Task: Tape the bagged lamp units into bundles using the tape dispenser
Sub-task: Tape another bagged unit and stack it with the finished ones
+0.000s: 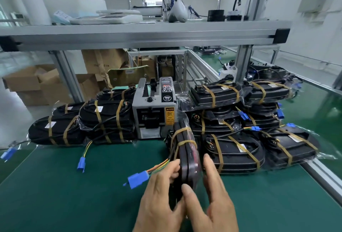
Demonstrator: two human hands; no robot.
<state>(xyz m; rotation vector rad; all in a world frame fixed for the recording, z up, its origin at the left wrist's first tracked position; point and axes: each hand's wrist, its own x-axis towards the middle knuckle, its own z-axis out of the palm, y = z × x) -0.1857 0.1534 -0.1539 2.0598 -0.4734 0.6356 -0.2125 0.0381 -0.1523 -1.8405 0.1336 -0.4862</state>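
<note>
A bundle of black bagged lamp units [187, 155] stands on edge on the green mat, wrapped by two brown tape bands near its far end. My left hand [162, 194] grips its near left side, fingers curled onto it. On the bundle's right side lies my right hand [212, 200], thumb pressing the near edge and fingers fairly straight. A wire with a blue connector [137, 179] trails left from the bundle. The grey tape dispenser [154, 109] stands just behind it.
Taped bundles are stacked left [107, 120] and right [233, 150] of the dispenser, several with loose blue connectors [81, 164]. An aluminium shelf frame [144, 35] spans overhead. Cardboard boxes [33, 83] sit behind at the left. The bench's metal edge [325, 174] runs along the right.
</note>
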